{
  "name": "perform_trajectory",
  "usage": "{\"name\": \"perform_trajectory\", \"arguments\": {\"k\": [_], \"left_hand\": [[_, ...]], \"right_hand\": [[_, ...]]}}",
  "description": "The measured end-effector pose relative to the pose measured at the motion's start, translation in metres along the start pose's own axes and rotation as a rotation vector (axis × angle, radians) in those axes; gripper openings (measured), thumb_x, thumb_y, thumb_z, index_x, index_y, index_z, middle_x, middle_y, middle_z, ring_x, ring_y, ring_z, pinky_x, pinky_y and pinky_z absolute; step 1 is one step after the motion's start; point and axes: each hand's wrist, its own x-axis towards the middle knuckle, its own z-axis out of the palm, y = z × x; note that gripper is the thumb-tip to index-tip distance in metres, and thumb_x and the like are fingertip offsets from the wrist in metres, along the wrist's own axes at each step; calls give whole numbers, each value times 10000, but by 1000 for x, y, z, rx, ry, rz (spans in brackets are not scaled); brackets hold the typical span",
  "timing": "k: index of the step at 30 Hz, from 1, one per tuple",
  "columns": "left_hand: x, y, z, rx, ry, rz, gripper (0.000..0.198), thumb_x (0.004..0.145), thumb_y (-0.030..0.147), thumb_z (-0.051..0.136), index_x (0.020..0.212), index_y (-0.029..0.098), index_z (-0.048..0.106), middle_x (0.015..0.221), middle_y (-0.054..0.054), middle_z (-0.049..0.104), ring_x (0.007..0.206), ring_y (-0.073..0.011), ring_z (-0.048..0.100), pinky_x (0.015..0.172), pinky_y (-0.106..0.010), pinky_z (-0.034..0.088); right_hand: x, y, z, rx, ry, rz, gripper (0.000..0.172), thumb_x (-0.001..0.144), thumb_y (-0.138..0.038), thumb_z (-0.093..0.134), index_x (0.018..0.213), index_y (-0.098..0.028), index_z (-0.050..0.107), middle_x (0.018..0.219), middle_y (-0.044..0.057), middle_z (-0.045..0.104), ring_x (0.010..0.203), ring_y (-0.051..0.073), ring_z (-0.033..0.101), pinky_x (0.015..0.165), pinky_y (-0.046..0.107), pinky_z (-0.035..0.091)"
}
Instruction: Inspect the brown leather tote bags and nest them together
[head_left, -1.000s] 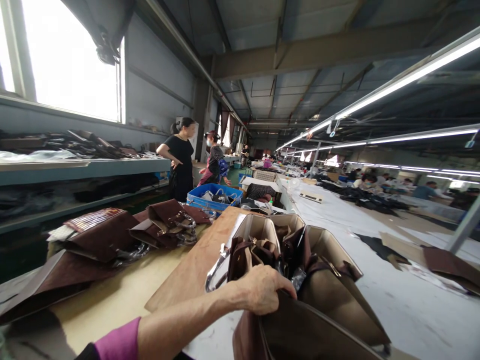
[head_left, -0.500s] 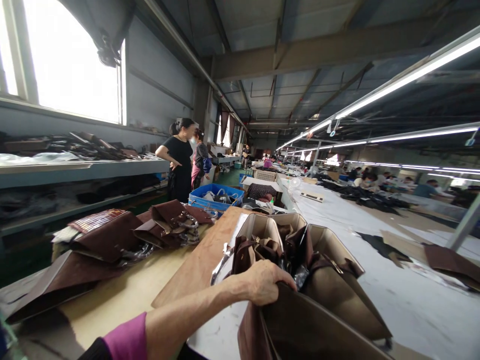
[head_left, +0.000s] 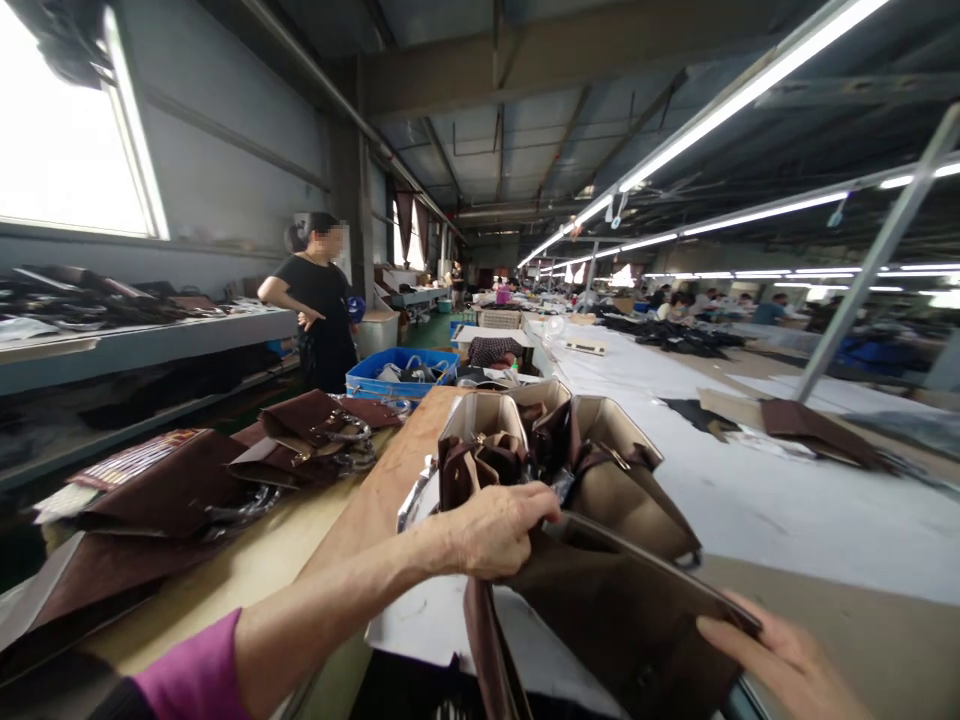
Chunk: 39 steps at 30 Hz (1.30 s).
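A dark brown handbag (head_left: 615, 610) hangs between my two hands at the near edge of the white table. Closed over its top rim at the far corner is my left hand (head_left: 491, 530), its fingertips hidden behind the rim. My right hand (head_left: 780, 650) pinches the rim at the near right corner, thumb on this side. Just beyond, several brown handbags (head_left: 637, 500) stand upright and close together, with beige linings and clear plastic on some handles.
More brown bags (head_left: 165, 480) lie heaped on the left over a pale board (head_left: 300, 540). A blue crate (head_left: 401, 372) stands behind. A person in black (head_left: 319, 300) is near the left shelf (head_left: 150, 340). Brown pieces (head_left: 817, 430) rest on the white table (head_left: 787, 510) at right.
My right hand has come into view and grips the bag's rim. The bag has shifted left and turned slightly in view, still in my left hand. My view has swung to the right.
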Motion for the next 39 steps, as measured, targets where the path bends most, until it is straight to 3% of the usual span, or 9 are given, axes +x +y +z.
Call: {"name": "perform_trajectory", "arguments": {"k": [4, 12, 16, 21, 27, 30, 32, 36, 39], "left_hand": [[4, 0, 1, -50, -10, -50, 270, 662, 67, 412, 901, 189, 451, 1032, -22, 510, 875, -139, 524, 803, -241, 403], [14, -11, 11, -1, 94, -52, 66, 761, 142, 450, 778, 185, 497, 934, -14, 545, 833, -140, 542, 769, -250, 411], [20, -7, 6, 147, 69, -109, 122, 813, 166, 389, 768, 185, 501, 968, -21, 541, 846, -152, 549, 756, -270, 418], [29, 17, -5, 368, 41, -185, 248, 688, 78, 455, 917, 174, 463, 996, -58, 522, 901, -217, 519, 786, -358, 409], [36, 41, 12, 260, 123, -62, 471, 671, 216, 593, 1088, 175, 377, 1265, -84, 372, 1140, -245, 367, 948, -380, 338], [37, 45, 21, 292, 123, 76, 392, 679, 226, 610, 1014, 154, 421, 1297, -95, 329, 1175, -246, 317, 994, -362, 301], [37, 44, 22, 333, 107, 152, 305, 706, 222, 587, 966, 151, 445, 1251, -92, 371, 1137, -241, 346, 975, -362, 321], [35, 36, 15, 431, 59, 162, 82, 797, 168, 433, 867, 152, 472, 999, -78, 500, 897, -204, 457, 799, -348, 421], [34, 31, 11, 499, -59, 267, 111, 793, 118, 378, 851, 146, 469, 879, -75, 526, 784, -193, 466, 707, -325, 433]], "right_hand": [[-2, -5, 3, 28, 53, -27, 291, 700, -459, 527, 743, -186, 616, 710, -11, 640, 814, 238, 573, 737, 285, 437], [0, -3, 4, 128, 27, -9, 249, 709, -402, 538, 764, -173, 621, 796, -7, 647, 795, 208, 552, 712, 275, 412], [-2, -8, 6, 178, 25, -18, 224, 724, -368, 529, 773, -169, 620, 769, -8, 636, 782, 202, 547, 725, 284, 400], [0, -13, 11, 220, -5, -16, 202, 715, -338, 533, 773, -159, 609, 750, -3, 629, 761, 197, 538, 690, 280, 393], [0, -8, 17, 236, 28, -7, 164, 713, -329, 547, 711, -167, 569, 700, -14, 598, 731, 179, 507, 672, 271, 362], [-1, -6, 15, 216, 37, -13, 148, 711, -307, 544, 740, -167, 582, 675, -24, 570, 714, 167, 486, 657, 263, 346], [-2, -5, 12, 216, 35, -18, 148, 710, -290, 537, 764, -163, 592, 678, -25, 563, 710, 162, 480, 662, 262, 343], [-2, -4, 7, 208, 25, -24, 147, 708, -287, 532, 737, -156, 592, 663, -25, 553, 682, 154, 476, 646, 259, 343], [0, -5, 8, 205, 45, -19, 137, 704, -285, 535, 716, -158, 584, 641, -29, 540, 664, 147, 472, 623, 249, 339]]}}
